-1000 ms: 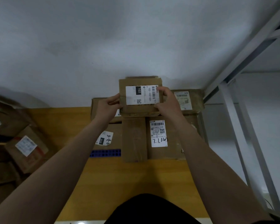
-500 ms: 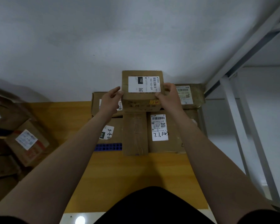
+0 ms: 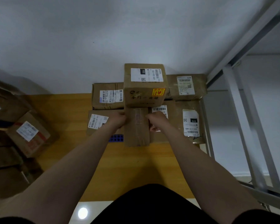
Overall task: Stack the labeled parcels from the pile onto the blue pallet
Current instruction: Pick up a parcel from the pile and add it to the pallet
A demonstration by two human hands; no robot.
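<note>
Left hand point(image 3: 118, 118): fingers curled, knuckles up, against the left edge of the narrow taped parcel point(image 3: 137, 126). Right hand point(image 3: 157, 121): also curled, at that parcel's right edge. Cannot tell whether either hand is clamping the taped parcel or only lying beside it; neither touches the 102 parcel point(image 3: 145, 84).

102 parcel: sits on top of the stack, back against the white wall point(image 3: 103, 38), label up, front face with an orange sticker toward the camera. It rests partly on the far end of the taped parcel. A corner of the blue pallet point(image 3: 116, 137) shows beneath the stack. The remaining pile point(image 3: 28, 133) lies well apart to the left.

Handling, as judged: a small stiff cardboard box, probably light. Plain kraft faces give fair grip, while taped strips would be slicker. The orange sticker may be a care mark, but it is unreadable. Best taken on the two opposite side faces, palms flat and low, fingers off the label.

Change from half a second ago: both hands then held the 102 parcel by its sides over the stack. It is now set down and released, and the hands have drawn back toward the body to flank the taped parcel. The view has tipped, so a parcel marked 070 point(image 3: 191, 123) now shows at the right
</note>
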